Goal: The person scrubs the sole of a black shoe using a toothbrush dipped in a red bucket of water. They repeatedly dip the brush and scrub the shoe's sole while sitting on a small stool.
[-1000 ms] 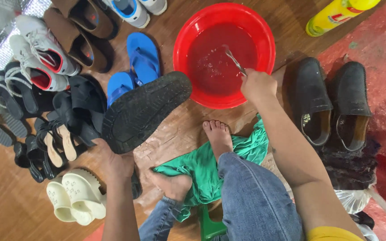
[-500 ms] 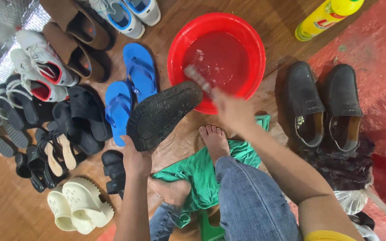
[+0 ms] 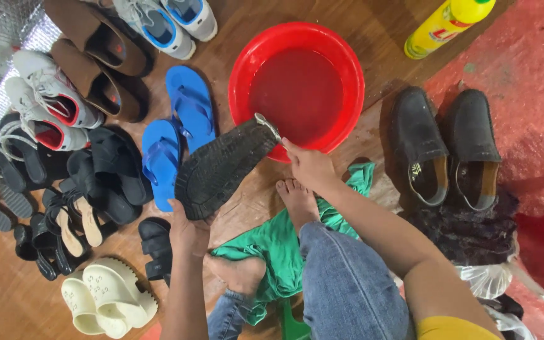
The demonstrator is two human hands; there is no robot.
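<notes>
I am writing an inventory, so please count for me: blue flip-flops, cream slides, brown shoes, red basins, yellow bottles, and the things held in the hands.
blue flip-flops: 2
cream slides: 2
brown shoes: 2
red basin: 1
yellow bottle: 1
black sandal in left hand: 1
brush in right hand: 1
Total: 10

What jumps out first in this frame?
The bright red basin of water at top centre. Just below it, the left hand holds a black shoe sole-up while the right hand puts a small brush to its toe. Many shoes crowd the floor at left, including blue flip-flops.
</notes>
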